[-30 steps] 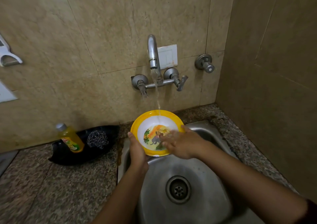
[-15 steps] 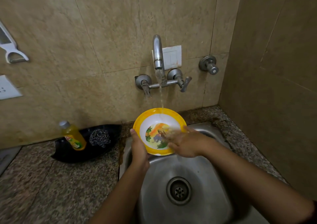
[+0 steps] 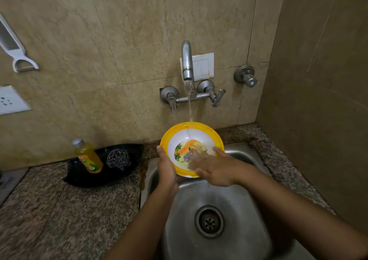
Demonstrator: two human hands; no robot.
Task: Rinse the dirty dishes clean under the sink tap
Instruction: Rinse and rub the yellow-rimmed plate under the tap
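Yellow-rimmed bowl tilted over the sink, under the tap. Water stream lands inside, just beyond the right fingers. Bowl holds running water only; printed picture on its base. Left hand grips the near-left rim, thumb on the edge. Right hand flat, fingers straight and blurred, pressed on the bowl's inside. Left of the left fingers, on the bench: black tray holding a yellow bottle and steel scrubber.
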